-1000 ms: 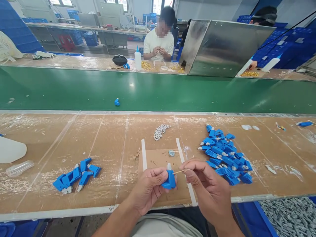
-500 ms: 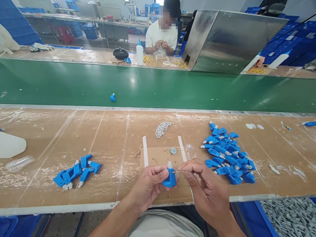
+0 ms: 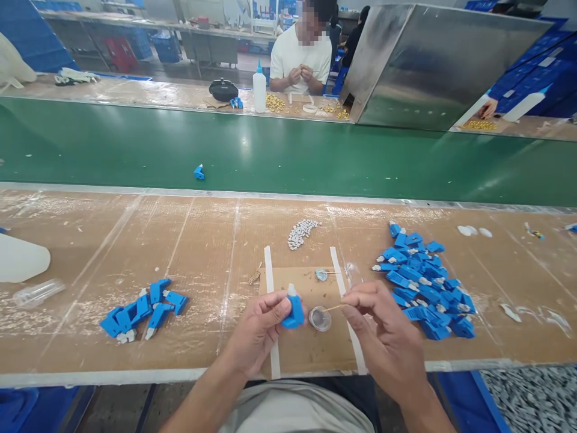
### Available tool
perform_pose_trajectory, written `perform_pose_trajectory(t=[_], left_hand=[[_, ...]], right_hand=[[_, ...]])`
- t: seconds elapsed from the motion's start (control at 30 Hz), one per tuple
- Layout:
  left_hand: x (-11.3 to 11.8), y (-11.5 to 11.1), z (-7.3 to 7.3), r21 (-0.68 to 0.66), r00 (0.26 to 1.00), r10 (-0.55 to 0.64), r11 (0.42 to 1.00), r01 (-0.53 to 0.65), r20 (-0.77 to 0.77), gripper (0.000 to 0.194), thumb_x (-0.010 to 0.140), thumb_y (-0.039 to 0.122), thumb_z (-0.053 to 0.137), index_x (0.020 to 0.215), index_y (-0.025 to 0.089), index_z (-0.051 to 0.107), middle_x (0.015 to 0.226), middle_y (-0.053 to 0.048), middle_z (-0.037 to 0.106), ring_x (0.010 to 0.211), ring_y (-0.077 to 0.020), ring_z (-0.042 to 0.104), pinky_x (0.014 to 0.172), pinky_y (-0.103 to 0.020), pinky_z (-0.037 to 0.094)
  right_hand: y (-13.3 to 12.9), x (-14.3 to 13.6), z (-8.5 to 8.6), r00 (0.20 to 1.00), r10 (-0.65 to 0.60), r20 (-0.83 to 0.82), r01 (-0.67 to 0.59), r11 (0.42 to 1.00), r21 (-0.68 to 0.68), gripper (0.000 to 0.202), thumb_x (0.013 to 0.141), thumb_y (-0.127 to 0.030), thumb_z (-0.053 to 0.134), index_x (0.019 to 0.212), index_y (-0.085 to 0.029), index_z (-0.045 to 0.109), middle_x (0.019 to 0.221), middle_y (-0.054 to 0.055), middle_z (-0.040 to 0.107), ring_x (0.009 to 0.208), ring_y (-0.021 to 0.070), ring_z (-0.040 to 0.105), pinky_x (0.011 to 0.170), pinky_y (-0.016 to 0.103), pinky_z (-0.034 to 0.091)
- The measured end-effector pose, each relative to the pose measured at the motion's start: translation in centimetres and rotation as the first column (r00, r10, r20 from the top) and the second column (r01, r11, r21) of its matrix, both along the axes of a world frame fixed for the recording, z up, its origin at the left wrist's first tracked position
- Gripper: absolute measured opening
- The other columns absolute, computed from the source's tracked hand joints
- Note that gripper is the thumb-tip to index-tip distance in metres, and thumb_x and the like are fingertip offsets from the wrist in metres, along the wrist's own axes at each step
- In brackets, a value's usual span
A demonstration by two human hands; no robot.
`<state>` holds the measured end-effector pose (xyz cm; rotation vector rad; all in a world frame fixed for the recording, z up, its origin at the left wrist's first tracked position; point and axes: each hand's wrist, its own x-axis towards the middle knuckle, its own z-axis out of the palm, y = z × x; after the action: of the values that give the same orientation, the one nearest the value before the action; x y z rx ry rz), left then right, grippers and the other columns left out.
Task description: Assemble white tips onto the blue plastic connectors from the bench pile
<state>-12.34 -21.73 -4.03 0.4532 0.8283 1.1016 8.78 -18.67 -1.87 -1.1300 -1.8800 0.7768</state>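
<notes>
My left hand (image 3: pixel 264 328) pinches a blue plastic part (image 3: pixel 294 311) with a grey-white tip pointing up. Between the fingers of my right hand (image 3: pixel 378 331) is a thin wooden stick (image 3: pixel 334 308), its far end at a small round clear cup (image 3: pixel 320 319). The cup stands on a cardboard sheet (image 3: pixel 311 355) between two white strips. Beyond it lies a small pale-blue blob (image 3: pixel 321 275) with a stick. Small grey pieces (image 3: pixel 301 233) form a curved cluster farther back.
A large heap of blue parts (image 3: pixel 428 282) lies right, a smaller group (image 3: pixel 143 310) left. A white bottle (image 3: pixel 22 258) and clear tube (image 3: pixel 39 293) are far left. Across the green belt (image 3: pixel 270 156) sits a person (image 3: pixel 301 57).
My left hand has moved the blue part left, away from the stick. The stick's end is now at the cup, which was hidden before. The camera view has shifted slightly.
</notes>
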Motion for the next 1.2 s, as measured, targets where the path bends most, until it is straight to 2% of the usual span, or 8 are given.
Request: perform_pose_trajectory(t=[0.1, 0.2, 0.33, 0.53, 0.7, 0.87, 1.03, 1.2], left_hand=[[-1.3, 0.0, -0.7, -0.017, 0.994, 0.110, 0.994, -0.110, -0.012, 0.020, 0.087, 0.031, 0.070, 0.096, 0.013, 0.077, 0.085, -0.008, 0.070, 0.078, -0.0130, 0.061, 0.063, -0.017, 0.045], [-1.8, 0.0, -1.4, -0.046, 0.989, 0.145, 0.988, -0.145, 0.006, 0.022, 0.087, 0.028, 0.071, 0.102, 0.014, 0.077, 0.086, -0.008, 0.071, 0.077, -0.0121, 0.062, 0.064, -0.017, 0.046], [-1.9, 0.0, -1.7, -0.056, 0.990, 0.142, 0.989, -0.140, 0.022, 0.022, 0.086, 0.029, 0.072, 0.101, 0.013, 0.076, 0.088, -0.009, 0.071, 0.079, -0.0133, 0.062, 0.067, -0.018, 0.047], [-2.3, -0.2, -1.7, -0.028, 0.990, 0.139, 0.990, -0.138, 0.038, 0.021, 0.089, 0.030, 0.069, 0.096, 0.011, 0.076, 0.094, -0.010, 0.068, 0.077, -0.0118, 0.058, 0.064, -0.018, 0.045], [-2.4, -0.6, -1.9, -0.015, 0.990, 0.124, 0.992, -0.123, 0.066, 0.022, 0.091, 0.029, 0.066, 0.097, 0.011, 0.075, 0.093, -0.011, 0.067, 0.079, -0.0121, 0.057, 0.065, -0.019, 0.044], [-2.2, -0.6, -2.0, -0.028, 0.990, 0.129, 0.991, -0.127, 0.061, 0.021, 0.091, 0.030, 0.066, 0.095, 0.011, 0.074, 0.091, -0.011, 0.066, 0.079, -0.0131, 0.058, 0.066, -0.020, 0.045], [-2.4, -0.6, -2.2, -0.023, 0.990, 0.124, 0.992, -0.123, 0.064, 0.021, 0.092, 0.030, 0.064, 0.088, 0.011, 0.072, 0.091, -0.010, 0.066, 0.079, -0.0129, 0.058, 0.067, -0.019, 0.045], [-2.5, -0.3, -1.7, -0.033, 0.984, 0.153, 0.988, -0.150, 0.088, 0.020, 0.090, 0.030, 0.067, 0.088, 0.010, 0.072, 0.089, -0.010, 0.066, 0.076, -0.0117, 0.057, 0.065, -0.018, 0.045]], right_hand=[[0.4, 0.4, -1.4, 0.991, 0.075, 0.112, -0.056, 0.986, -0.159, 0.013, 0.098, -0.028, 0.056, 0.098, -0.022, 0.067, 0.092, 0.005, 0.060, 0.074, 0.0180, 0.056, 0.066, 0.031, 0.046], [1.5, 0.3, -1.9, 0.990, 0.037, 0.136, -0.007, 0.977, -0.215, 0.022, 0.096, -0.033, 0.058, 0.113, -0.021, 0.065, 0.092, 0.005, 0.062, 0.070, 0.0170, 0.057, 0.065, 0.030, 0.048], [5.8, -1.2, -1.8, 0.974, 0.006, 0.224, 0.016, 0.995, -0.096, 0.016, 0.097, -0.030, 0.056, 0.101, -0.020, 0.067, 0.091, 0.004, 0.069, 0.077, 0.0183, 0.062, 0.069, 0.029, 0.048], [12.8, -5.0, -2.7, 0.910, 0.159, 0.382, -0.191, 0.980, 0.047, 0.012, 0.092, -0.015, 0.057, 0.089, -0.019, 0.068, 0.085, 0.004, 0.066, 0.078, 0.0193, 0.060, 0.072, 0.031, 0.045], [13.5, -6.4, -3.6, 0.853, 0.262, 0.451, -0.320, 0.946, 0.055, 0.020, 0.095, -0.012, 0.050, 0.089, -0.019, 0.068, 0.087, 0.006, 0.062, 0.083, 0.0206, 0.058, 0.076, 0.032, 0.044], [13.4, -7.1, -3.9, 0.818, 0.312, 0.483, -0.340, 0.940, -0.032, 0.020, 0.094, -0.014, 0.051, 0.084, -0.019, 0.068, 0.086, 0.007, 0.059, 0.080, 0.0205, 0.055, 0.072, 0.031, 0.040], [13.9, -7.9, -3.2, 0.872, 0.343, 0.350, -0.305, 0.939, -0.162, 0.009, 0.086, -0.015, 0.060, 0.077, -0.016, 0.063, 0.087, 0.010, 0.060, 0.078, 0.0206, 0.054, 0.072, 0.032, 0.041], [12.9, -6.5, -1.0, 0.930, 0.359, -0.078, -0.363, 0.864, -0.349, 0.018, 0.089, -0.035, 0.061, 0.079, -0.019, 0.058, 0.071, 0.001, 0.058, 0.064, 0.0160, 0.055, 0.059, 0.027, 0.047]])
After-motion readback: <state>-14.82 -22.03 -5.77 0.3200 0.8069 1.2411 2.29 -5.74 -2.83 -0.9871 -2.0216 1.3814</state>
